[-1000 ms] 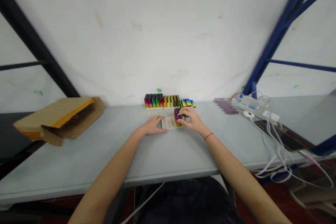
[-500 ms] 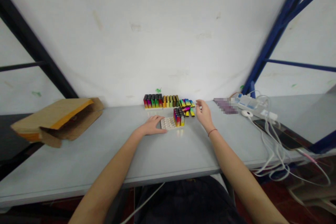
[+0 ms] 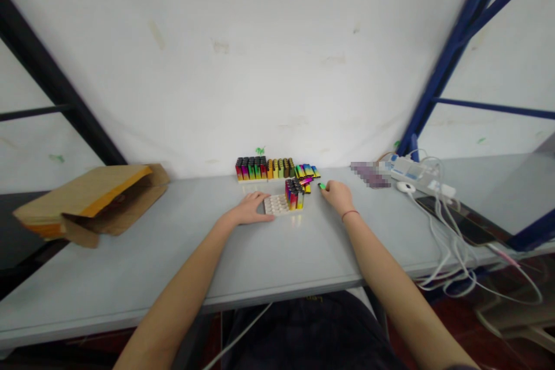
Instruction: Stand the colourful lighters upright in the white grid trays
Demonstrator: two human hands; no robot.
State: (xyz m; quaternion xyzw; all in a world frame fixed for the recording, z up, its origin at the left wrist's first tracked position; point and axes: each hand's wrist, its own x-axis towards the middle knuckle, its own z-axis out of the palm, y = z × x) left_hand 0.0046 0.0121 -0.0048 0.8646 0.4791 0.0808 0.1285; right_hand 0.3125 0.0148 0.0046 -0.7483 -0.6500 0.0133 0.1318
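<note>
My left hand (image 3: 249, 209) grips the left end of a white tray (image 3: 276, 204) with rows of holes, its thumb along the near edge and its fingers at the far edge. Upright coloured lighters (image 3: 294, 194) with dark tops fill the tray's right part; the holes on the left are bare. My right hand (image 3: 340, 196) is closed on a lighter (image 3: 322, 186), whose green and dark end sticks out to the left of the fingers. Loose lighters (image 3: 306, 171) lie in a pile behind and right of the tray.
Against the wall stand a block of dark-topped lighters (image 3: 251, 168) and a block of yellowish ones (image 3: 280, 167). An open cardboard box (image 3: 95, 196) lies at the left. A power strip (image 3: 416, 174), white cables (image 3: 448, 231) and a phone (image 3: 455, 219) lie at the right.
My right hand has come down and closed on a lighter from the right of the pile, pulling it clear of the others. My left hand stays on the tray.
</note>
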